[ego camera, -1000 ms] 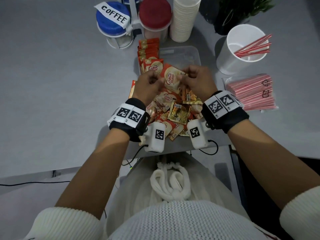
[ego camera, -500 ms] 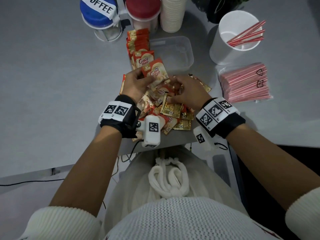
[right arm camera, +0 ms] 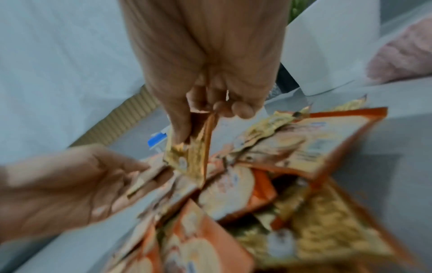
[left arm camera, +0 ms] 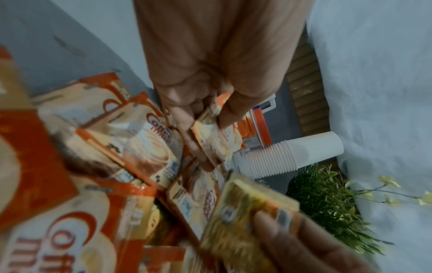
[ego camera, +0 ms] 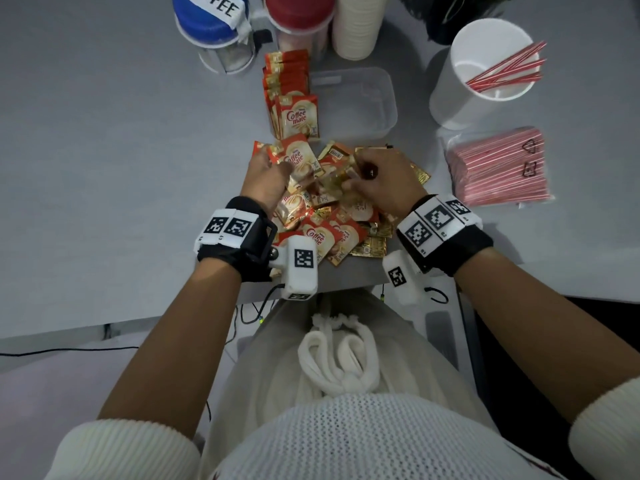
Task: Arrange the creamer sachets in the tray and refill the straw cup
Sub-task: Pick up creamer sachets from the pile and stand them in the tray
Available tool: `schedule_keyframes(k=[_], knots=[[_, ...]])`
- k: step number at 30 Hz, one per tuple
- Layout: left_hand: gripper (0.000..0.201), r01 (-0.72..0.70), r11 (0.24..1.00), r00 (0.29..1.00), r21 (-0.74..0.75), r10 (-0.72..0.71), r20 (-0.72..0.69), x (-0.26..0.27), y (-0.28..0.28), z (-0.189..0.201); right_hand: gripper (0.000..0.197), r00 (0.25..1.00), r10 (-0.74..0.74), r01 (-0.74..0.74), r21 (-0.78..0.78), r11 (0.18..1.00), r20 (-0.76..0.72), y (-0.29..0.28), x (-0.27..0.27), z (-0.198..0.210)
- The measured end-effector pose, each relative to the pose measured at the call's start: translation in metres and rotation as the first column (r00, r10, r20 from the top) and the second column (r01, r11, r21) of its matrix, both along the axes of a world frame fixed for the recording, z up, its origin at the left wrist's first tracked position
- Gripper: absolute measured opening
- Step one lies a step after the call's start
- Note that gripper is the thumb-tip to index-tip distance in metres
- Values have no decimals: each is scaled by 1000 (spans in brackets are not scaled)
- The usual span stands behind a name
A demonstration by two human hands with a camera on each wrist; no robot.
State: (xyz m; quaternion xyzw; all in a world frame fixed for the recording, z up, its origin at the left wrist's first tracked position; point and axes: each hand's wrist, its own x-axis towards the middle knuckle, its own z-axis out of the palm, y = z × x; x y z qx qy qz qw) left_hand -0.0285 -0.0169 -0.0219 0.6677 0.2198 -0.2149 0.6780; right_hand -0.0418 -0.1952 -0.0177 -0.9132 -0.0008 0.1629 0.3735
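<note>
the left hand (ego camera: 266, 178) pinched a red creamer sachet (ego camera: 299, 161) by its edge, thumb over fingers, above the loose pile (ego camera: 332, 230) on the counter (ego camera: 104, 150). light, floppy, slick foil, likely best taken at the flat seam. the right hand (ego camera: 384, 181) pinched a gold sachet (right arm camera: 187, 157) by its top. behind them, a row of sachets (ego camera: 287, 88) stood in the clear tray (ego camera: 388, 98). far right, the straw cup (ego camera: 460, 98) held few straws.
</note>
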Motion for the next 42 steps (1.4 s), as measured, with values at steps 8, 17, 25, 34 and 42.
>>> schedule_keyframes(k=[8,17,25,34,42], knots=[[30,40,993,997,-113,-47,-58,5,-11,16,21,891,-7,-40,95,995,454,21,3,10],[30,37,991,999,-125,-36,12,3,-10,14,31,865,144,-174,19,985,481,20,-8,-5],[29,66,997,993,-37,-62,97,3,-13,14,19,950,-287,236,319,918,125,26,6,4],[36,74,997,994,12,-75,84,6,-9,12,25,985,-148,153,-61,986,84,22,11,-2],[25,-64,998,995,-2,64,74,2,10,1,88,998,14,-39,-452,891,-59,32,0,-12]])
